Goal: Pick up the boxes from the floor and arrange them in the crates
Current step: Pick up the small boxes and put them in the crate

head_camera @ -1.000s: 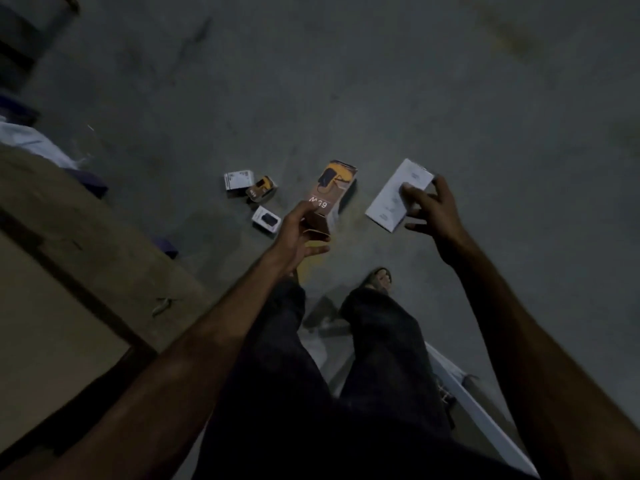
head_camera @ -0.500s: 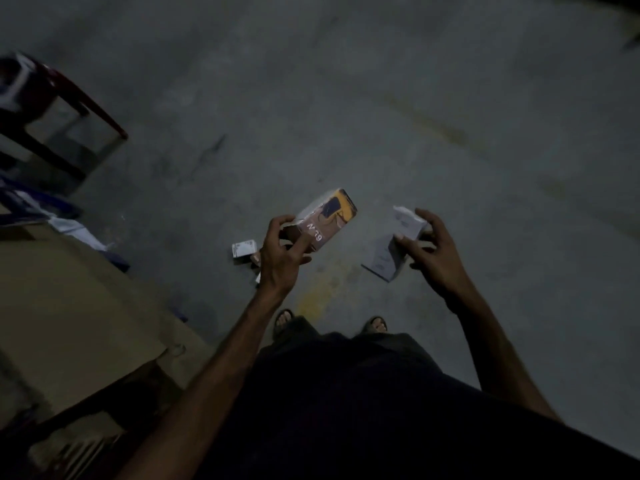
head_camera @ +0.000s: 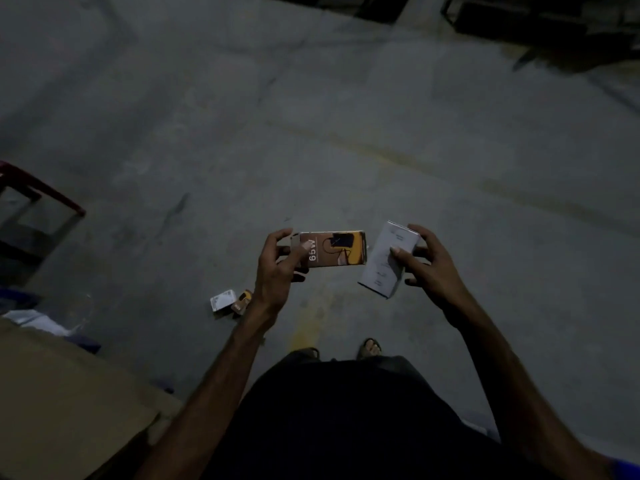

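My left hand (head_camera: 278, 270) grips an orange and brown box (head_camera: 334, 248) marked 65W, held flat and sideways in front of me. My right hand (head_camera: 429, 263) holds a white box (head_camera: 386, 261) by its upper end, tilted with its long side down. The two boxes nearly touch in the air above the grey floor. Two small boxes lie on the floor below my left wrist: a white one (head_camera: 220, 300) and an orange one (head_camera: 242, 301) partly hidden by my forearm. No crate is clearly in view.
A brown cardboard sheet (head_camera: 59, 403) fills the lower left. A red-framed stool or stand (head_camera: 38, 202) stands at the left edge. Dark shapes (head_camera: 540, 26) line the top right. My sandalled feet (head_camera: 370, 348) are on the concrete floor.
I have stood up with both boxes lifted off the floor. The orange box turned sideways and the white box came closer to it. The small boxes stayed on the floor.
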{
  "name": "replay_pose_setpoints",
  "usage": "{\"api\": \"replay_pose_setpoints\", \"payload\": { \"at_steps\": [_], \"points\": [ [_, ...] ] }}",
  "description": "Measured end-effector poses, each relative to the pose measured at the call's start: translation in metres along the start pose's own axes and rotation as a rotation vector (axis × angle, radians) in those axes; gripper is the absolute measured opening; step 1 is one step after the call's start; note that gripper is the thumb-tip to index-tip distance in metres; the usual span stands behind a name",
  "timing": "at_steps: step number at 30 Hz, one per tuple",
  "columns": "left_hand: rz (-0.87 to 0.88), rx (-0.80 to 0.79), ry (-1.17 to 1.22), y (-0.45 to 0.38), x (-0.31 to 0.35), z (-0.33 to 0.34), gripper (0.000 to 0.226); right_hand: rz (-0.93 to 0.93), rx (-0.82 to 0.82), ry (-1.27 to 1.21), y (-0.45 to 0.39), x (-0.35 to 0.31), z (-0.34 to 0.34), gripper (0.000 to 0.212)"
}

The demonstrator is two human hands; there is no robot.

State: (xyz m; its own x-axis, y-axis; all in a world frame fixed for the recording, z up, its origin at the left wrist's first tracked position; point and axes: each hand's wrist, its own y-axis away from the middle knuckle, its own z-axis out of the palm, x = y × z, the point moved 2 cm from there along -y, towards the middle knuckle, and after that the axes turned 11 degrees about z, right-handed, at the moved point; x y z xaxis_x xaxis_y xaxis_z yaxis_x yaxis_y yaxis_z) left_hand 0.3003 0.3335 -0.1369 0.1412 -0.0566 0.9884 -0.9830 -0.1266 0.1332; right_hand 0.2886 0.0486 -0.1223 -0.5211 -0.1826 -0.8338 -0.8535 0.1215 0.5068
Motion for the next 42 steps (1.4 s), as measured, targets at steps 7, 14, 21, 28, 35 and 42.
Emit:
{"api": "replay_pose_setpoints", "payload": {
  "at_steps": [7,14,21,28,35,42],
  "points": [
    [-0.009,-0.268,0.064,-0.030,0.023,0.022,0.047,0.021,0.260,-0.066,0.073,0.002,-0.001,0.079],
    [-0.021,-0.604,0.081,-0.023,0.025,0.084,0.023,0.080,0.576,-0.194,0.173,0.031,0.003,0.082],
    [0.052,-0.997,0.064,0.057,0.049,0.161,0.033,0.158,0.873,-0.317,0.268,0.053,-0.002,0.085],
    [0.174,-1.216,0.150,0.139,0.107,0.217,0.016,0.114,1.105,-0.351,0.365,0.055,-0.025,0.080],
    [0.272,-1.384,0.188,0.228,0.158,0.243,0.035,0.050,1.256,-0.385,0.446,0.065,-0.043,0.076],
    [0.436,-1.538,0.203,0.306,0.202,0.273,0.032,0.047,1.401,-0.345,0.519,0.084,-0.080,0.080]
  ]
}}
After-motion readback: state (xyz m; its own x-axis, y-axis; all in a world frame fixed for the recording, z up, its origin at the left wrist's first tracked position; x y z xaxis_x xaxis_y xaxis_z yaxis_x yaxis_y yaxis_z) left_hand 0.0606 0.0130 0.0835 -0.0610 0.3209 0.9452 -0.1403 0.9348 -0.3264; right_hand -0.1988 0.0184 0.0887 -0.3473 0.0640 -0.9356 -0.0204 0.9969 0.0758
